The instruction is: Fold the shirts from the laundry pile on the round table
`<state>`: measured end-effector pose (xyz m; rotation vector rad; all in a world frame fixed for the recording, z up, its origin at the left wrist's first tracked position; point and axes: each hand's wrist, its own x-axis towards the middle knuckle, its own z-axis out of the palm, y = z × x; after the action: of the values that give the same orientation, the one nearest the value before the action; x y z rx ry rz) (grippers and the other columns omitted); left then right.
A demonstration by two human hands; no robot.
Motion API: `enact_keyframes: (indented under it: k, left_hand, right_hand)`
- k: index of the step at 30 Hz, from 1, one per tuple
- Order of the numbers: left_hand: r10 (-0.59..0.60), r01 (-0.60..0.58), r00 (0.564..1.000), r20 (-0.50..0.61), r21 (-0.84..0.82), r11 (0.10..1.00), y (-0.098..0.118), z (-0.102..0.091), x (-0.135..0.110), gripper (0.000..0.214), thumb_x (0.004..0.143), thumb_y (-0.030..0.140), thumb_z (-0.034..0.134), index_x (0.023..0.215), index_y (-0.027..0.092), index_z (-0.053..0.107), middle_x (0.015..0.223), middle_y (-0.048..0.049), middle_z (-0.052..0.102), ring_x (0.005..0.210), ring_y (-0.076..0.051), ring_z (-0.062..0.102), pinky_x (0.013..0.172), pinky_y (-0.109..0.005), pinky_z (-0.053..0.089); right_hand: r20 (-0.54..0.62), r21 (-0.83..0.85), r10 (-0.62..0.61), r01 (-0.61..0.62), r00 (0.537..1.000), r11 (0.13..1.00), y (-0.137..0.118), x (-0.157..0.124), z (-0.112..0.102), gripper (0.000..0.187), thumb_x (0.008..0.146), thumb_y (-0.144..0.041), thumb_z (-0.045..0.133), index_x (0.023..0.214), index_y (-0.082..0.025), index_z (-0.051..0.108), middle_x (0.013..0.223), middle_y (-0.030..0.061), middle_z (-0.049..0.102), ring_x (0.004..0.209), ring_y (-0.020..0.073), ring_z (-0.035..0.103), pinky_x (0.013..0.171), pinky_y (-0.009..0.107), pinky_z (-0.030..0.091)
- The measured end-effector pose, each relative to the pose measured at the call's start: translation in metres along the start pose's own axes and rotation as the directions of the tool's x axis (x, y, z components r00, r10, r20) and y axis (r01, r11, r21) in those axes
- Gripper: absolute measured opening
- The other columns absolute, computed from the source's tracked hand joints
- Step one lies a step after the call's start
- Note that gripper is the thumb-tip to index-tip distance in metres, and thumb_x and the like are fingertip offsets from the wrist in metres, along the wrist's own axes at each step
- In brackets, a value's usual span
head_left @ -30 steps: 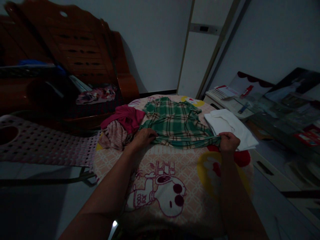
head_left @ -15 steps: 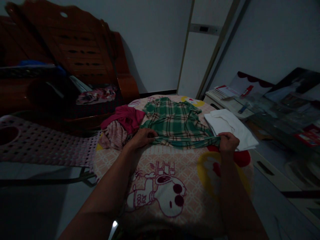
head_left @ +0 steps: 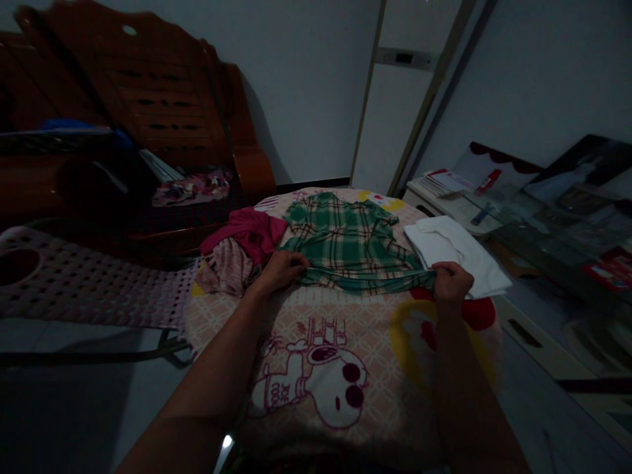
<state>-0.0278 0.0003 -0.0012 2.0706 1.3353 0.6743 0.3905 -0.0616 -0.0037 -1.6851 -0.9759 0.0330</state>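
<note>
A green plaid shirt (head_left: pixel 345 240) lies spread on the round table, its short sleeves at the far side and its hem towards me. My left hand (head_left: pixel 282 270) is closed on the left end of the hem. At the right end, my right hand (head_left: pixel 451 283) pinches the other corner, beside a folded white garment (head_left: pixel 451 253). Between the two hands the hem is drawn out nearly straight, with a few folds along it. Left of the shirt, close to my left hand, sits a crumpled heap with a magenta cloth (head_left: pixel 254 230) and a pinkish striped cloth (head_left: pixel 227 266).
A patterned cloth with a cartoon dog (head_left: pixel 320 395) covers the table. To the left are a woven lounge chair (head_left: pixel 99 283) and a carved wooden chair (head_left: pixel 158 99). A glass-topped cabinet (head_left: pixel 533 227) with papers and boxes stands at the right.
The fingers of my left hand have shifted slightly on the hem and lie flatter. My right hand and the shirt look nearly the same.
</note>
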Motion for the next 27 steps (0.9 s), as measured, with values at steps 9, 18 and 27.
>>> enact_keyframes:
  k: [9, 18, 27]
  left_hand:
    - [-0.035, 0.031, 0.998, -0.045, -0.080, 0.996, -0.006, -0.002, 0.000, 0.023, 0.076, 0.026, 0.058, 0.087, 0.015, 0.075, 0.074, -0.0031, 0.074, 0.070, -0.018, 0.069, 0.063, -0.023, 0.049]
    - [0.111, -0.118, 0.993, 0.046, 0.175, 0.978, -0.009, -0.004, -0.002, 0.028, 0.071, 0.015, 0.063, 0.095, 0.017, 0.076, 0.096, -0.0054, 0.075, 0.087, -0.021, 0.070, 0.083, -0.029, 0.054]
    - [0.109, -0.118, 0.993, 0.046, 0.365, 0.924, -0.004, 0.008, 0.002, 0.025, 0.079, 0.013, 0.060, 0.100, 0.016, 0.074, 0.101, -0.0099, 0.071, 0.097, -0.025, 0.067, 0.091, -0.036, 0.051]
  right_hand:
    - [-0.006, -0.005, 0.022, -0.022, 1.000, 1.000, -0.002, 0.000, 0.000, 0.019, 0.063, -0.018, 0.052, 0.067, -0.017, 0.071, 0.053, -0.0012, 0.057, 0.051, 0.0149, 0.048, 0.052, 0.027, 0.035]
    - [0.003, -0.012, 0.024, -0.024, 1.000, 1.000, -0.001, -0.001, -0.001, 0.020, 0.062, -0.019, 0.051, 0.065, -0.016, 0.071, 0.051, -0.0009, 0.055, 0.050, 0.0149, 0.046, 0.051, 0.028, 0.034]
    - [0.008, -0.003, 0.022, -0.022, 1.000, 1.000, 0.004, 0.001, 0.001, 0.023, 0.062, -0.019, 0.050, 0.067, -0.016, 0.072, 0.052, -0.0004, 0.058, 0.050, 0.0155, 0.048, 0.051, 0.028, 0.035]
